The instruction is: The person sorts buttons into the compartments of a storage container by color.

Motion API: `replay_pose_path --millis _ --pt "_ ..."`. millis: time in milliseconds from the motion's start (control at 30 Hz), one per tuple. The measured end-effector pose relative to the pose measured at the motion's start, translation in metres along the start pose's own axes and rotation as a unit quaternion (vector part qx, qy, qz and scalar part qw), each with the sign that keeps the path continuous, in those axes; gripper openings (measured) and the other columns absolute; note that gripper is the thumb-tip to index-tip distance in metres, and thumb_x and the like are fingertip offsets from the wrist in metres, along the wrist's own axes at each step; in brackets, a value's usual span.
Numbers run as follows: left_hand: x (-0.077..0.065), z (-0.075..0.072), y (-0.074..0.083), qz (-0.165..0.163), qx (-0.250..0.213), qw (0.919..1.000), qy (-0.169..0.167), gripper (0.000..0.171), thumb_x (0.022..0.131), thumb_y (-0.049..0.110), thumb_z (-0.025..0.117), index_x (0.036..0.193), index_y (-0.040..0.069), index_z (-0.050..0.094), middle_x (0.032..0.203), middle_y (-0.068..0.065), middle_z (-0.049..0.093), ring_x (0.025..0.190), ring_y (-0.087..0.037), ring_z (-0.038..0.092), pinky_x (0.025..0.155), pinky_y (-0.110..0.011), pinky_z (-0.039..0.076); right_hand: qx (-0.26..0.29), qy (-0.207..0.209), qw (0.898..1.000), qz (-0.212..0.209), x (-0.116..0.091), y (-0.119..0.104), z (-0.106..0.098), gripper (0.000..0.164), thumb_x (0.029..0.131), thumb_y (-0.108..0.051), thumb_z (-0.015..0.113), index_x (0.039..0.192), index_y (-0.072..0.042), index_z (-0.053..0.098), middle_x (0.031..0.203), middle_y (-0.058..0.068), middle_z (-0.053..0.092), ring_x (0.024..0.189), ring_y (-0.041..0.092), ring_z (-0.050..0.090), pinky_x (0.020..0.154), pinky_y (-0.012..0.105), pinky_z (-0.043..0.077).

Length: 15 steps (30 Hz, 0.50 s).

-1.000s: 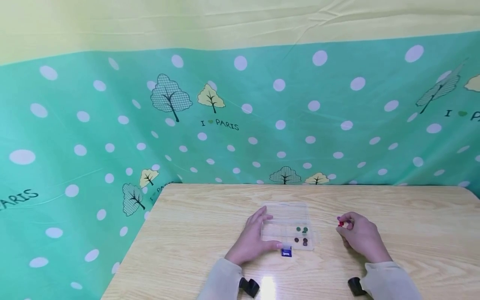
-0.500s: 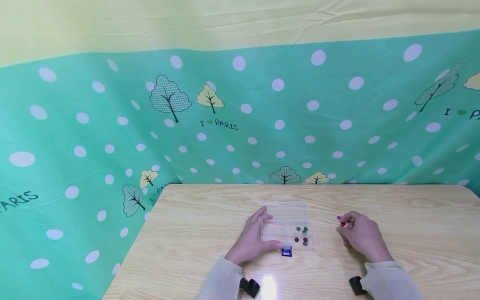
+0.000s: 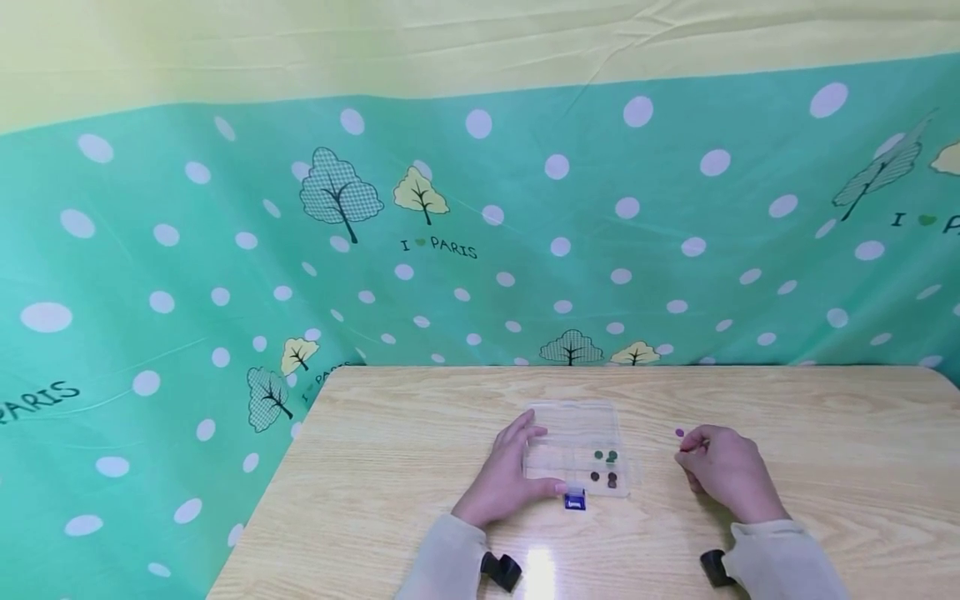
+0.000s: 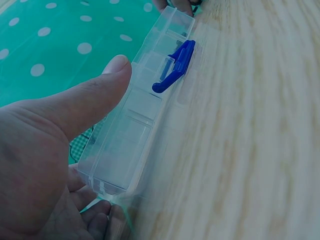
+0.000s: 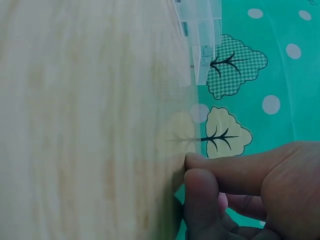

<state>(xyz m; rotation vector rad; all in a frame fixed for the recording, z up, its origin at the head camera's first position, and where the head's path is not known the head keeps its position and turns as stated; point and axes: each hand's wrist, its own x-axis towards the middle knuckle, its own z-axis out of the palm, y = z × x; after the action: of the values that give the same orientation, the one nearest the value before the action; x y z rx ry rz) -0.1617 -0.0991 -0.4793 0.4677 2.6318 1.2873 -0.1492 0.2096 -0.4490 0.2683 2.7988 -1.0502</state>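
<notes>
My left hand grips the left end of a clear plastic compartment box. In the left wrist view its thumb presses the front wall, with the other fingers round the near end. A blue latch sticks out at the box's front. Small round green pieces and dark brown pieces sit in separate compartments at the right. Over the table to the right, my right hand pinches with thumb and index finger; a sliver of red shows there, mostly hidden. Just beyond the fingertips lies a small purple disc.
A light wood-grain table carries everything. Behind and to the left hangs a green dotted curtain with printed trees. Black wrist cameras sit at both cuffs.
Red pieces that showed at my right fingertips are now almost hidden by the fingers. The purple disc, earlier against the fingers, now stands apart on the table. My left hand stays put.
</notes>
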Motion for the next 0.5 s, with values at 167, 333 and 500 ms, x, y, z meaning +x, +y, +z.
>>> replay_pose_path --millis 167,333,500 --pt "-0.0009 -0.0003 0.0015 -0.004 0.001 1.0000 0.001 0.087 0.073 0.047 0.086 0.144 0.013 0.050 0.167 0.000 0.018 0.151 -0.031 0.018 0.117 -0.060 0.027 -0.004 0.001 1.000 -0.023 0.0004 0.0034 -0.0029 0.014 0.091 -0.008 0.068 0.102 0.001 0.066 0.064 0.002 0.060 0.057 0.018 0.056 0.056 0.032 0.041" --pt "-0.0012 -0.0004 0.0017 -0.005 0.003 1.0000 0.002 0.087 0.072 0.048 0.086 0.144 0.013 0.050 0.167 0.000 0.018 0.151 -0.030 0.018 0.116 -0.060 0.027 -0.002 -0.011 1.000 -0.028 0.0011 0.0067 -0.0059 0.018 0.091 -0.011 0.069 0.105 0.001 0.067 0.066 0.003 0.060 0.057 0.018 0.057 0.056 0.032 0.041" --pt "-0.0007 -0.0003 0.0017 -0.005 0.003 1.0000 0.001 0.088 0.072 0.049 0.086 0.145 0.014 0.050 0.167 0.000 0.018 0.151 -0.030 0.018 0.116 -0.060 0.027 -0.013 -0.012 0.999 -0.031 0.0029 0.0100 -0.0085 0.021 0.091 -0.015 0.071 0.106 -0.001 0.070 0.074 0.001 0.061 0.067 0.018 0.055 0.061 0.032 0.042"
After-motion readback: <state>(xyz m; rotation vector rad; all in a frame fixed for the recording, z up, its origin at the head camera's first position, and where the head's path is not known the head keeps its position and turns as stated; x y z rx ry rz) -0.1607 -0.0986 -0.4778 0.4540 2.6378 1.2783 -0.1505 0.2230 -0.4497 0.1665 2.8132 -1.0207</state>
